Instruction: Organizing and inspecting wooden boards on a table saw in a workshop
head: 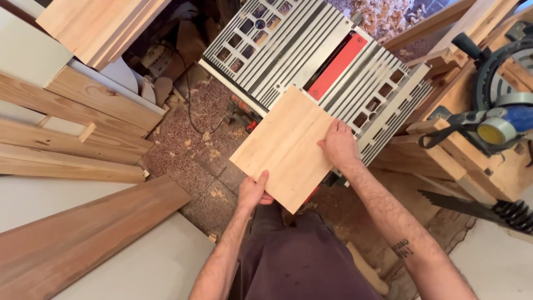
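pale wood panel (286, 147) looks smooth and matt with fine straight grain, saw table (316, 61) is ribbed grey metal with a glossy red plastic insert (337, 65), floor (205, 150) is speckled stone tile dusted with chips

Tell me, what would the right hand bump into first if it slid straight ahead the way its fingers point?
Probably the red insert plate in the grey ribbed metal saw table. The right hand points up-left over the square pale wooden board; depth is unclear.

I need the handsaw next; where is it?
In the head view, the handsaw lies at the lower right, below the miter saw and right of the right hand.
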